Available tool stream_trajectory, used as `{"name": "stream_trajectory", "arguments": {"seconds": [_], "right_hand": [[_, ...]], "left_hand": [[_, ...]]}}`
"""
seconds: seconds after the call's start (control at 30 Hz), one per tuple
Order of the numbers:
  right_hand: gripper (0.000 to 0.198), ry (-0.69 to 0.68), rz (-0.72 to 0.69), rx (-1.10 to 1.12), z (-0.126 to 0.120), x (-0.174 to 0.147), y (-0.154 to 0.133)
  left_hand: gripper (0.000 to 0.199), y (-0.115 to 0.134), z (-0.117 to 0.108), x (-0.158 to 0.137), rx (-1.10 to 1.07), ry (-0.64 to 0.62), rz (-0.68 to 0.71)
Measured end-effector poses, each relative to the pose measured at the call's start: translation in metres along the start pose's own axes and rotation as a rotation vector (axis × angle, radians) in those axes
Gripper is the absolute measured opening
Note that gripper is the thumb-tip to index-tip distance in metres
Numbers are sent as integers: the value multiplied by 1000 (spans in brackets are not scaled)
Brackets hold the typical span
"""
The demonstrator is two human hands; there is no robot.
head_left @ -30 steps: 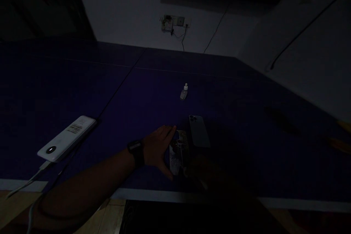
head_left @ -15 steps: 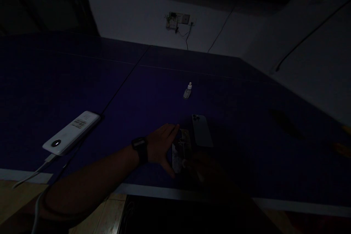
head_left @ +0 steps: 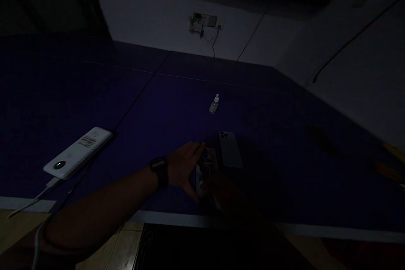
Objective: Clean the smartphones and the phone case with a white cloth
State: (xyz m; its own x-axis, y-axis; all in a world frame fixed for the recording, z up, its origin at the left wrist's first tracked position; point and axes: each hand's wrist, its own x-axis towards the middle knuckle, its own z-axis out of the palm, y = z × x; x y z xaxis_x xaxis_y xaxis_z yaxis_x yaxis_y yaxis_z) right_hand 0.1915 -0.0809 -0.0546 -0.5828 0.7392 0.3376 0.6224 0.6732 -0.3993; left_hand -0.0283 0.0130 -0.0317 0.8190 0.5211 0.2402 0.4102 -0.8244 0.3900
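Note:
A phone-sized rectangular piece with a patterned face (head_left: 207, 160), perhaps a phone case, lies on the dark blue table close to the front edge. My left hand (head_left: 183, 168), with a black watch on the wrist, rests flat along its left side, thumb and fingers stretched apart. Over its lower right part is my right hand (head_left: 223, 187), closed and deep in shadow; a faint pale thin thing shows below the fingers, its kind unclear. A bluish-grey phone (head_left: 230, 149) lies camera side up just to the right. Beyond stands or lies a small clear dropper bottle (head_left: 214, 104) with a white top.
At the left a white power bank (head_left: 79, 152) has a white cable (head_left: 38, 198) running off the table's front edge and past my left forearm. Wall sockets with plugs (head_left: 204, 22) are behind the table (head_left: 177, 97). Dim orange and yellow things (head_left: 390, 171) sit at the far right.
My right hand has shifted slightly left over the patterned piece, and the pale tip seen at its fingers is now mostly hidden. My left hand stays put; the view has shifted slightly.

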Motion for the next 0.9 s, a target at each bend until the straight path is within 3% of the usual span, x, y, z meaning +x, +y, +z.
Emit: {"name": "stream_trajectory", "arguments": {"seconds": [0.27,0.43,0.6,0.77,0.9], "right_hand": [[19,-8,-18,22,-19,4,4],[20,-17,-149,13,-20,11,-6],[25,-6,-23,-30,-23,7,1],[21,-13,-71,-29,-35,11,5],[22,29,3,-21,-46,19,0]], "left_hand": [[157,-1,1,1,-7,-17,-16],[158,-1,1,1,-14,-13,-20],[158,0,-1,1,-37,-25,-29],[157,-1,0,1,-63,-5,-17],[159,-1,0,2,-54,-15,-21]]}}
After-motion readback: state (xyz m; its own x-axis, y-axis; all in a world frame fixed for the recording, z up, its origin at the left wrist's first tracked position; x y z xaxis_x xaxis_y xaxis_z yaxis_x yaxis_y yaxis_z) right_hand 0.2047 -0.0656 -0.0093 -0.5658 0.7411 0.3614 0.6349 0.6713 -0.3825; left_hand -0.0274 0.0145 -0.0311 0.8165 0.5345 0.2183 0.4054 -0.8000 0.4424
